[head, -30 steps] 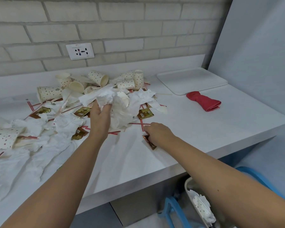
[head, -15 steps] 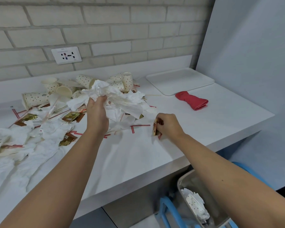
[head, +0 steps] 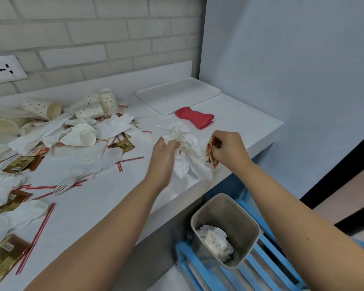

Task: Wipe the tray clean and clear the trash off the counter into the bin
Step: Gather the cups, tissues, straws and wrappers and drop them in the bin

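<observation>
We're over the long white counter [head: 105, 208], and its left half is buried. There are crumpled white napkins [head: 114, 126], polka-dot paper cups [head: 42, 108] lying on their sides, gold-brown sachets [head: 124, 144] and thin red-striped straws [head: 130, 159] scattered right up to the brick wall.

At the far right corner sits the flat white rectangular tray [head: 177, 95], bare on top and tucked against the backsplash. Below the counter's front edge stands the grey plastic bin [head: 237, 217], set on a blue slatted frame [head: 189, 257]. One spotted cup [head: 215, 241] and some tissue lie in the bottom of the bin.

Now the hands, both raised above the counter's right end, close to its front edge. The left hand [head: 163, 156] has its fingers curled tight round a big wad of white tissue [head: 187, 152], which spills out and hangs down beside it. The right hand [head: 229, 150] is just beside that wad, fingers and thumb pinching a small red-and-gold wrapper [head: 209, 151] held on edge.

Behind them, the folded red cloth [head: 194, 118] lies on the counter just in front of the tray. Over to the left, a white plastic fork [head: 66, 185] rests among the straws.
</observation>
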A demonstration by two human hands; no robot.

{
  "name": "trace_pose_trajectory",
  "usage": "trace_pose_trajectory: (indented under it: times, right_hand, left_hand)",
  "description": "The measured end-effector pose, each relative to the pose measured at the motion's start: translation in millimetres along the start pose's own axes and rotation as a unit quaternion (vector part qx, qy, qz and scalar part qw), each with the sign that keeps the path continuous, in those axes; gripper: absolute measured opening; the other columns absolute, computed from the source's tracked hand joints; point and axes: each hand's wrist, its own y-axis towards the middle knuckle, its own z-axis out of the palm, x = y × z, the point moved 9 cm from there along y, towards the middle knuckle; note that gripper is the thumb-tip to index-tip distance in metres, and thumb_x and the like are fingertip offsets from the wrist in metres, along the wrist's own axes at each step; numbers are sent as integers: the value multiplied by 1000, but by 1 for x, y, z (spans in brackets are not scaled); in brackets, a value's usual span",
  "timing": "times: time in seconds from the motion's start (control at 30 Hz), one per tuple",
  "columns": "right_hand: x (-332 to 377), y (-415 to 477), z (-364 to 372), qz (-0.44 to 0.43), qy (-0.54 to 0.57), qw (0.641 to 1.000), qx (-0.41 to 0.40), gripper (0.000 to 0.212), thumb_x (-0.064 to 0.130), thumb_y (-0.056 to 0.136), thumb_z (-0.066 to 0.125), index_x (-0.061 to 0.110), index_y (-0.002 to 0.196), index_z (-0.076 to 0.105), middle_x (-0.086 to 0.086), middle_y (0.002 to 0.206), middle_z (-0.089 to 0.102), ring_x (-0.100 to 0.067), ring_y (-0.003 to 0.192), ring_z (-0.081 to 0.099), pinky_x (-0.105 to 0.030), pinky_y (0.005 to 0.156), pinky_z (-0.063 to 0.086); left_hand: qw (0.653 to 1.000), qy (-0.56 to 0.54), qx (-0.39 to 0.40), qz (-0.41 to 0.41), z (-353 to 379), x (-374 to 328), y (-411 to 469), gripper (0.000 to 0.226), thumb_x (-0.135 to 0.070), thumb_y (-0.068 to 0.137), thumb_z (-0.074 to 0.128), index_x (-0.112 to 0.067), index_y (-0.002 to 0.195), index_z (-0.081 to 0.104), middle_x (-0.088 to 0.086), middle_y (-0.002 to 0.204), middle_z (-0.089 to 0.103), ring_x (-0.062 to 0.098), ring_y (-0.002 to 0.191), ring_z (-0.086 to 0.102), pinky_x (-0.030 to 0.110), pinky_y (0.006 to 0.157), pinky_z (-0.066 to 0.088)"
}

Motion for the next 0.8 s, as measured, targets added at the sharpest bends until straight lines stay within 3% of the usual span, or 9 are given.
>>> trace_pose_trajectory:
  times: [0.17,0.3,0.4,0.47,0.6,0.7,0.8]
  right_hand:
    - [-74,-41,8,80,-11,996,32,11,-3,77,51,-2,66,53,-17,61,62,-29,54,62,-38,55,53]
    - [-120,-79,32,135,-30,987,78,26,-1,78,50,14,57,46,-3,57,53,-15,53,49,-29,51,38]
    - [-154,-105,54,174,-41,976,121,17,0,77,48,9,62,48,-9,63,58,-23,61,52,-31,56,39]
    - [-173,-118,67,199,-48,968,147,11,1,77,46,6,70,52,-12,70,61,-28,71,57,-35,60,43]
    - [-194,-135,89,228,-59,954,183,26,0,80,42,18,62,37,-6,70,52,-25,75,50,-30,60,36]
    - [-205,-143,101,243,-55,946,208,11,5,84,46,10,89,55,-14,93,64,-29,86,58,-32,68,44]
    - [-208,-147,107,242,-55,939,239,24,4,85,47,8,106,56,-14,106,63,-30,97,58,-32,76,46]
  left_hand:
    - [984,122,111,-63,69,73,-16,25,-10,94,40,-13,110,59,5,103,65,19,97,62,29,81,50]
    - [946,282,140,-76,92,120,-24,32,-9,95,38,-9,122,56,11,119,61,26,111,57,36,96,46]
    - [912,360,177,-84,102,155,-31,28,-8,94,41,-1,117,57,18,115,62,30,107,59,34,89,47]
    - [897,383,206,-76,106,175,-35,26,-8,93,41,-3,114,58,15,114,61,23,100,58,26,81,44]
    - [878,402,235,-110,100,215,-34,36,-10,88,50,-16,123,55,6,119,58,19,108,55,27,91,45]
    - [843,449,264,-135,95,241,-34,52,-14,84,62,-15,134,47,5,133,50,20,121,50,29,102,42]
    - [817,471,293,-160,91,258,-36,66,-11,79,70,-15,138,42,3,139,46,18,125,47,27,103,40]
